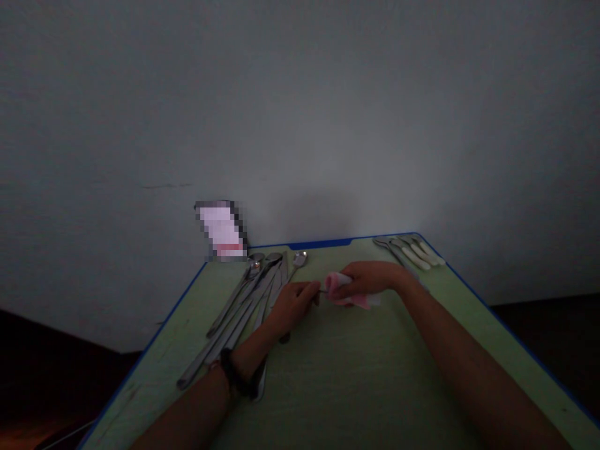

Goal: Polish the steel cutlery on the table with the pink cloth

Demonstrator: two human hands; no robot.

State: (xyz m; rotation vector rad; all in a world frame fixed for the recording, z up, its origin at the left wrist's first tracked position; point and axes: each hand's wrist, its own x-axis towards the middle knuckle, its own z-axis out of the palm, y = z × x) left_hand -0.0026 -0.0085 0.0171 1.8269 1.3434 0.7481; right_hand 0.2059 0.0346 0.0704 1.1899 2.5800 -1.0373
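My left hand (293,304) is closed on the end of a thin metal utensil (321,291) over the middle of the green table (356,387). My right hand (370,279) grips a pink cloth (342,290) that wraps the utensil's other end. The two hands almost touch. A dark band sits on my left wrist. What kind of utensil it is stays hidden by the cloth and fingers.
Several long metal spoons (248,300) lie in a pile left of my left hand. Several white-handled utensils (415,251) lie at the far right corner. A blurred pink-white object (221,230) stands against the grey wall. The table has a blue edge.
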